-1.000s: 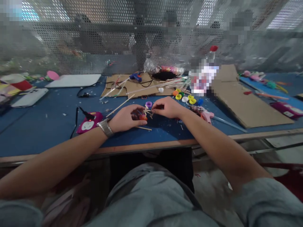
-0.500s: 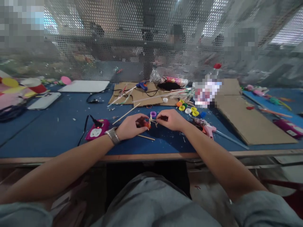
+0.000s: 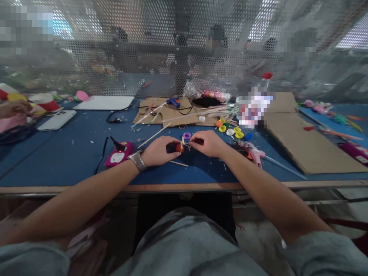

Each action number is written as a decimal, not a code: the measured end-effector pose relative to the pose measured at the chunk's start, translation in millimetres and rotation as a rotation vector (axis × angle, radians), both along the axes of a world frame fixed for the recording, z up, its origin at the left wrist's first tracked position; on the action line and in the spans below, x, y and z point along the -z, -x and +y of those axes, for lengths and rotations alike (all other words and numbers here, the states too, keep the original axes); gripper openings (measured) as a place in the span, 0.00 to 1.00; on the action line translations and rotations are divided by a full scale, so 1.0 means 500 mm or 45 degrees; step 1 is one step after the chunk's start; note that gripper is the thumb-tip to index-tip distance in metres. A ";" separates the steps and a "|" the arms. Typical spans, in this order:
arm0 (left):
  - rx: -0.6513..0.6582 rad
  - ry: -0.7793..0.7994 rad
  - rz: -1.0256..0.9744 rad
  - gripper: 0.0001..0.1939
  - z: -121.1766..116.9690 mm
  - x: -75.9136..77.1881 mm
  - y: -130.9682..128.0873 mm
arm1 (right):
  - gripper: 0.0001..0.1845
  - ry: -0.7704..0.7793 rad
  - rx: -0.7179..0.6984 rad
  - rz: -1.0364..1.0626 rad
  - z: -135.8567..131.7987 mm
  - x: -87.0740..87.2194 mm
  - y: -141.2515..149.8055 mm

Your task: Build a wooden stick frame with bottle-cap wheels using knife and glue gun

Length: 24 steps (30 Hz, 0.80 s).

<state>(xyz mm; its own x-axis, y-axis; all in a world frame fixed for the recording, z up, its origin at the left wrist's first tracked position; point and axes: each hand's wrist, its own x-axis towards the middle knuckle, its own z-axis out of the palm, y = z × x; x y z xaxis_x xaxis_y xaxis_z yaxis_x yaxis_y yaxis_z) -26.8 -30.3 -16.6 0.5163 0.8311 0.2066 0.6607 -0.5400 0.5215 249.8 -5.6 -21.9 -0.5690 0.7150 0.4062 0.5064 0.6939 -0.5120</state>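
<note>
Over the blue table, my left hand (image 3: 161, 150), with a watch on its wrist, is closed around a small orange-red bottle cap (image 3: 179, 148) that has pale stick pieces (image 3: 183, 142) against it. Facing it, my right hand (image 3: 208, 143) pinches the end of one thin pale stick piece between thumb and fingertips. The exact joint between cap and sticks is too small to make out. Just behind the fingers lies a purple bottle cap (image 3: 186, 136). A loose wooden stick (image 3: 179, 163) rests below my left hand, and a longer wooden stick (image 3: 153, 135) lies behind it.
A magenta power box (image 3: 119, 154) with a plug sits left. Right are several bottle caps (image 3: 230, 132), a pink glue gun (image 3: 255, 155) and cardboard (image 3: 316, 145). Behind lie a blue glue gun (image 3: 174, 101) and a bottle (image 3: 257, 103). Another person's hand (image 3: 15, 108) shows far left.
The camera view has shifted slightly. My hands keep nearly the same hold, with the left fingers turned a little around the cap. Another person's hand has come in at the far left.
</note>
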 end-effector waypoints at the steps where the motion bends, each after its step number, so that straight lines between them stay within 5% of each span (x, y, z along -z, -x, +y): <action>1: 0.007 -0.002 0.014 0.25 0.000 -0.001 0.000 | 0.04 0.002 -0.006 -0.005 -0.001 -0.001 0.000; 12: -0.028 0.019 0.093 0.31 0.004 0.000 -0.003 | 0.07 0.006 0.033 0.028 -0.003 -0.003 0.006; 19: -0.024 -0.025 0.078 0.21 0.000 0.001 -0.004 | 0.06 0.014 0.014 0.017 -0.001 0.000 0.009; 24: -0.031 -0.031 0.059 0.24 0.000 0.006 0.000 | 0.06 0.019 0.006 0.016 0.000 -0.001 0.008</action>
<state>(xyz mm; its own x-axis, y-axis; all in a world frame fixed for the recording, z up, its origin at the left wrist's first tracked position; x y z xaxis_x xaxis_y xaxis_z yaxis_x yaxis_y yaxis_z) -26.8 -30.4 -19.7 0.5053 0.8387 0.2032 0.6969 -0.5355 0.4770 245.7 -5.8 -21.5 -0.5602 0.7240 0.4025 0.5032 0.6835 -0.5288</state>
